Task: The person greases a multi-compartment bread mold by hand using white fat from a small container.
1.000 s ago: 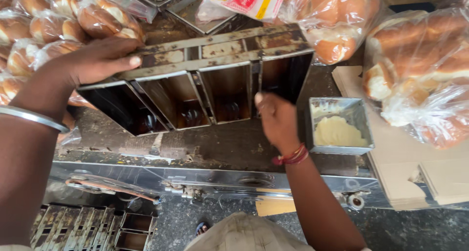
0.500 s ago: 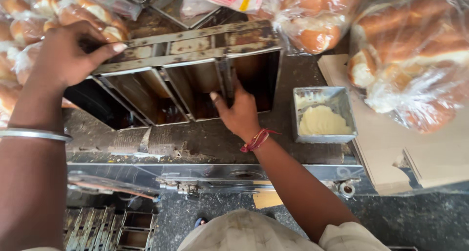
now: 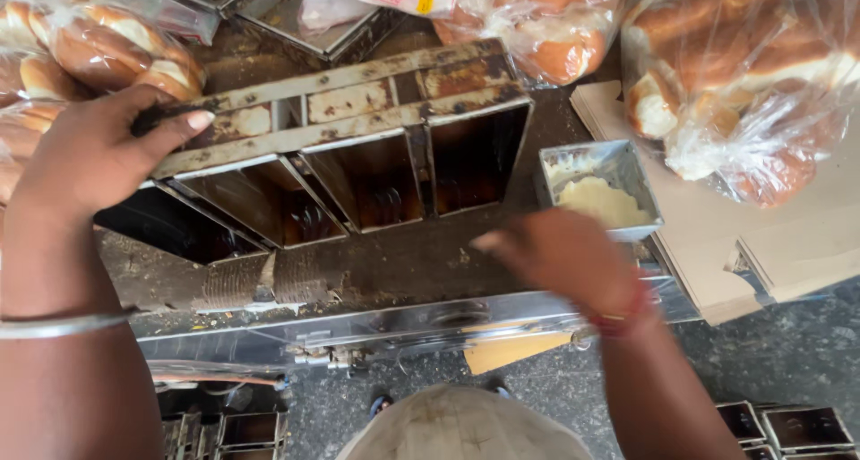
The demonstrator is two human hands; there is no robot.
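Note:
A strapped set of dark metal loaf tins (image 3: 358, 146) lies tilted on its side on a grimy metal worktop (image 3: 376, 272), its openings facing me. My left hand (image 3: 98, 151) grips the set's upper left edge. My right hand (image 3: 560, 254) is blurred, hovering in front of the tins just below a small square metal tin (image 3: 598, 191) that holds pale yellow fat. Its fingers look loosely curled with nothing seen in them.
Plastic bags of bread rolls (image 3: 743, 93) sit at the right on flat cardboard (image 3: 779, 236), with more bagged buns (image 3: 90, 48) at the left and top (image 3: 546, 21). Other empty tins (image 3: 296, 12) stand behind. More tins (image 3: 788, 429) rest on the floor below.
My right hand has pulled out of the right-hand tin cell and moved right toward the small tin of fat. The view shifted slightly; my left hand kept its grip.

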